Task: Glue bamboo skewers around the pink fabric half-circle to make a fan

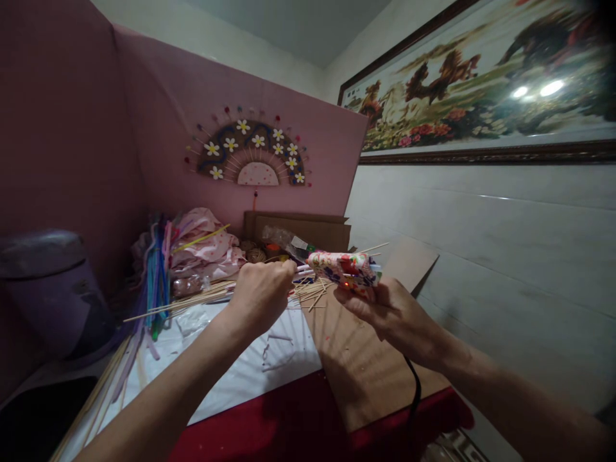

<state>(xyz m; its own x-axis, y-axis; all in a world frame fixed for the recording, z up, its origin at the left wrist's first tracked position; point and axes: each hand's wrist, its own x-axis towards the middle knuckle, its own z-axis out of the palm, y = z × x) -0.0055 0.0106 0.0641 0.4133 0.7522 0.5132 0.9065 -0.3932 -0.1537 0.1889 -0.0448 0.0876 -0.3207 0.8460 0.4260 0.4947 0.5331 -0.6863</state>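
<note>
My right hand (392, 314) is wrapped round a flower-patterned hot glue gun (344, 268), whose nozzle points left. A small orange light glows on the gun, and a black cord (414, 385) hangs below that hand. My left hand (264, 295) is closed, its fingertips pinched just beside the nozzle. What those fingers hold is too small and hidden to make out. Thin wooden sticks (315, 295) lie scattered on the table behind and beneath the gun. Small pale twisted strips (276, 353) rest on a white sheet (206, 385) under my left hand.
Coloured pipe cleaners (156, 276), pink dotted fabric (206, 247) and a twine ball (253, 252) sit at the back left. A purple bin (52, 295) stands left. Brown board (366, 366) covers the right side. A flowered fan decoration (257, 147) hangs on the pink panel (158, 115).
</note>
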